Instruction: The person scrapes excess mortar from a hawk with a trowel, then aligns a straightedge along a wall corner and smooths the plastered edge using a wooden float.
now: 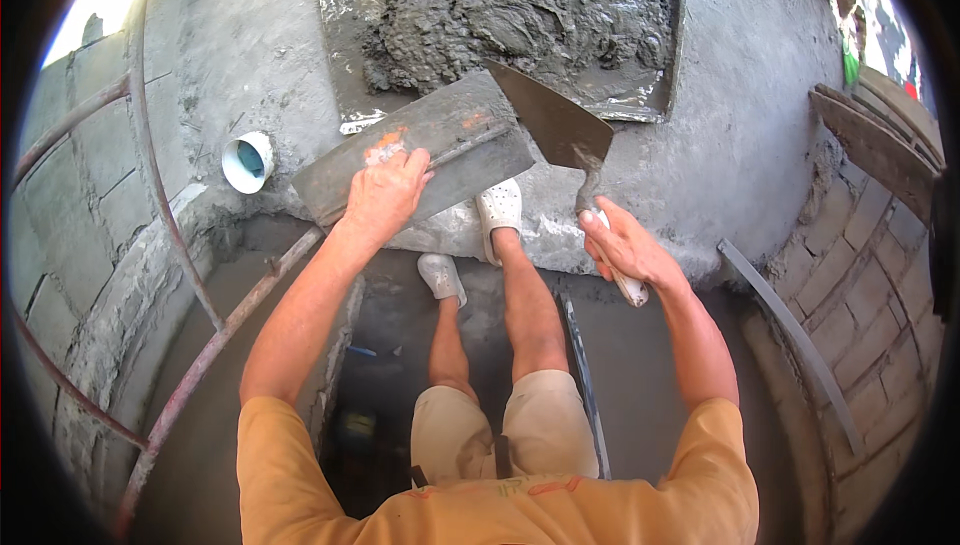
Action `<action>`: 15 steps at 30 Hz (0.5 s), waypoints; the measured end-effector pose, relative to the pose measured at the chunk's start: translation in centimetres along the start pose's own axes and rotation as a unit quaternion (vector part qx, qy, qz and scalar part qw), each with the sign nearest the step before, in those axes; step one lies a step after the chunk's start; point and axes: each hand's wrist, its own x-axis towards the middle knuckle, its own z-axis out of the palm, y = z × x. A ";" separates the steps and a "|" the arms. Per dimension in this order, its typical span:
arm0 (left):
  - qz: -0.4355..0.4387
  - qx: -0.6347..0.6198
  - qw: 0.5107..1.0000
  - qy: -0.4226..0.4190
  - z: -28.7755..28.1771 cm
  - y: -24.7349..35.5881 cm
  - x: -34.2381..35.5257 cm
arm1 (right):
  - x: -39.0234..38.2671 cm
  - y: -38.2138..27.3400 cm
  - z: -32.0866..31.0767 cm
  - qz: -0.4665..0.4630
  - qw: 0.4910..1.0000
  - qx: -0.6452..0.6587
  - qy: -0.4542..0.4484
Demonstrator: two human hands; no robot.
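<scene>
In the head view, a grey float (440,150) is gripped by the left hand (385,190), curled closed on it; a trowel (556,125) is held by its pale handle in the wrapped right hand (625,245). The tools are kept edge to edge, perhaps for passing mortar (520,20) across; its tray (345,75) is set just beyond, presumably within reach. Shirt (480,520) print is seen but cannot be read.

Mortar (510,20) sits in a tray (346,60) on the slab (740,160), cup (248,162) toward the front-left corner, board (455,150) left of trowel (556,119).
</scene>
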 end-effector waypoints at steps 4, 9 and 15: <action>0.012 -0.019 1.000 -0.003 0.4 0.4 0.5 | 2.3 -0.6 1.5 0.030 0.995 -0.096 0.009; 0.049 -0.011 0.999 -0.016 -0.4 -0.2 0.5 | 5.7 2.5 -0.5 -0.088 0.927 -0.354 0.084; 0.047 0.009 0.997 -0.060 -1.2 -1.4 0.1 | 7.4 4.6 0.2 -0.076 0.907 -0.399 0.108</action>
